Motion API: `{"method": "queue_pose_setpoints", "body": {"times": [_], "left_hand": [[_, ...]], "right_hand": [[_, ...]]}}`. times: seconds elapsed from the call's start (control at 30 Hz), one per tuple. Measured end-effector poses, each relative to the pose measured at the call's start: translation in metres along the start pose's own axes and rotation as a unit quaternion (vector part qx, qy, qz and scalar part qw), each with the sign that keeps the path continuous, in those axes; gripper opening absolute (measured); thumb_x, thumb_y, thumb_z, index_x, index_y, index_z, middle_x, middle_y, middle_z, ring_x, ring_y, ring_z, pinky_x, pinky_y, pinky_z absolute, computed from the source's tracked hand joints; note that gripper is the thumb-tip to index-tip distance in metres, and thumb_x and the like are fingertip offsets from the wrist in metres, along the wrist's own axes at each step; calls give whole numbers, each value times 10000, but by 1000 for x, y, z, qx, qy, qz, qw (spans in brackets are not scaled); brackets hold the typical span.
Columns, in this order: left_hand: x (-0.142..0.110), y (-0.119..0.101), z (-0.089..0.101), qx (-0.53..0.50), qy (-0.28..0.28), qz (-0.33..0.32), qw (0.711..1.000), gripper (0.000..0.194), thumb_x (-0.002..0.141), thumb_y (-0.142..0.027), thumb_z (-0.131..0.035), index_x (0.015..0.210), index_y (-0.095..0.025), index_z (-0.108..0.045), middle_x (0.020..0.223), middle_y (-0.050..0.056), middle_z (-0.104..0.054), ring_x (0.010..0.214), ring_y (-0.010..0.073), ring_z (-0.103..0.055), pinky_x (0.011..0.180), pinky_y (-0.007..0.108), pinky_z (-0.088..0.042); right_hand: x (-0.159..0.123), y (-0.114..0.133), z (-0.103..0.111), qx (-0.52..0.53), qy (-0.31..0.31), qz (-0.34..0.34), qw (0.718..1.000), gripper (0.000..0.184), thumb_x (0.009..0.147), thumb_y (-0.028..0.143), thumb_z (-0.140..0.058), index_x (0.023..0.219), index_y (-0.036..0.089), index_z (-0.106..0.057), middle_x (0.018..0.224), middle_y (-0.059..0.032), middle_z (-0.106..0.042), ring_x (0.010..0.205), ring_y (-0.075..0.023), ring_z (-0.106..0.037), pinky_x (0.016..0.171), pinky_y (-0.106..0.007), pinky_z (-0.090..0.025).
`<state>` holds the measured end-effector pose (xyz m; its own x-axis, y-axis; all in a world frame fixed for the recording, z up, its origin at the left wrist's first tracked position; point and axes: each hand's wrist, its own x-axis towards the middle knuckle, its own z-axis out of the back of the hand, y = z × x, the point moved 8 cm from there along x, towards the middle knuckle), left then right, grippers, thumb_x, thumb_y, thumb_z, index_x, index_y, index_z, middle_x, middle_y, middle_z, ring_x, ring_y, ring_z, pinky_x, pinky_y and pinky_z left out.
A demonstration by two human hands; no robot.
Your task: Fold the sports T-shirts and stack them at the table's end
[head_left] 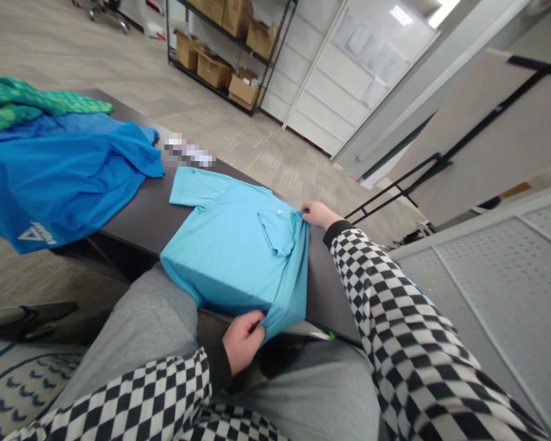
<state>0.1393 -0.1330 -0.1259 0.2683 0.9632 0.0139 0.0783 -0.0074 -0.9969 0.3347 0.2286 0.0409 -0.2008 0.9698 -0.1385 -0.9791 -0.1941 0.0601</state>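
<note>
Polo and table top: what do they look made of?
The polo looks like a matte knit, probably cotton or a blend, going by its soft folds at the hem; the exact fibre can't be told. The table top looks like dark laminate, smooth with a faint sheen, though painted wood is possible.

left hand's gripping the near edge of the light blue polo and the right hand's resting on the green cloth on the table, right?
No, the right hand is not on the green cloth. The head view shows it pinching the far edge of the light blue polo, beside the chest pocket. The left hand does grip the polo's near edge.
</note>
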Motion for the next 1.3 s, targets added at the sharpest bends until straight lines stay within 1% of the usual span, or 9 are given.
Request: {"method": "queue_pose_setpoints", "body": {"times": [0.17,0.3,0.4,0.53,0.7,0.8,0.93,1.13,1.3], "left_hand": [[3,-24,3,29,-4,-64,997,202,1052,-346,-615,935,-203,-698,885,19,-678,874,201,-625,840,314,-467],[11,-23,-9,22,33,-36,999,351,1099,-467,-622,894,-194,-703,786,-6,-627,758,169,-559,730,295,-417],[15,-21,-16,29,56,-31,998,375,1090,-485,-646,878,-186,-728,764,-14,-618,735,158,-537,706,292,-392],[14,-17,-20,47,80,-28,995,381,1074,-512,-671,936,-177,-791,781,0,-670,742,166,-562,704,294,-394],[12,-9,-26,70,103,-33,992,390,1064,-522,-682,921,-177,-796,769,2,-680,727,170,-568,687,293,-393],[13,-10,-29,64,113,-29,991,365,1054,-505,-691,919,-181,-793,780,3,-695,727,174,-578,691,290,-403],[13,-17,-29,55,110,-36,992,329,1057,-451,-660,914,-183,-788,777,5,-690,739,182,-590,721,294,-422],[12,-14,-30,60,103,-46,992,344,1078,-443,-634,889,-187,-765,768,0,-674,736,173,-584,728,291,-422],[11,-14,-29,68,102,-57,991,352,1087,-454,-631,920,-187,-788,790,18,-709,742,186,-611,746,295,-454]], "right_hand": [[-2,6,2,39,20,-2,999,310,906,146,-638,1134,175,-847,1044,-57,-854,920,-201,-749,780,-234,-551],[1,23,7,34,35,7,999,382,1073,492,-645,1087,172,-853,1082,-105,-851,963,-248,-765,837,-291,-570],[6,40,2,-18,75,29,997,526,981,702,-767,1098,197,-852,1103,-127,-847,985,-284,-774,859,-330,-577],[14,48,1,-89,110,46,989,538,822,616,-954,1199,243,-858,1190,-118,-842,1075,-314,-775,929,-361,-589],[13,37,10,-105,186,59,975,248,812,390,-945,1022,271,-885,995,-32,-848,998,-272,-774,907,-333,-572],[9,28,26,-65,167,51,983,176,861,295,-849,1026,232,-860,971,-32,-846,941,-242,-763,846,-305,-575],[-4,30,34,19,139,63,988,277,869,202,-777,1141,191,-823,1104,-63,-862,990,-232,-775,882,-286,-599],[-31,79,16,-33,110,142,983,587,886,293,-867,1447,202,-721,1416,-131,-784,1228,-282,-750,1056,-343,-569],[-46,118,2,-58,136,202,968,452,910,261,-833,1359,272,-788,1122,-32,-829,939,-216,-744,880,-290,-534]]}}
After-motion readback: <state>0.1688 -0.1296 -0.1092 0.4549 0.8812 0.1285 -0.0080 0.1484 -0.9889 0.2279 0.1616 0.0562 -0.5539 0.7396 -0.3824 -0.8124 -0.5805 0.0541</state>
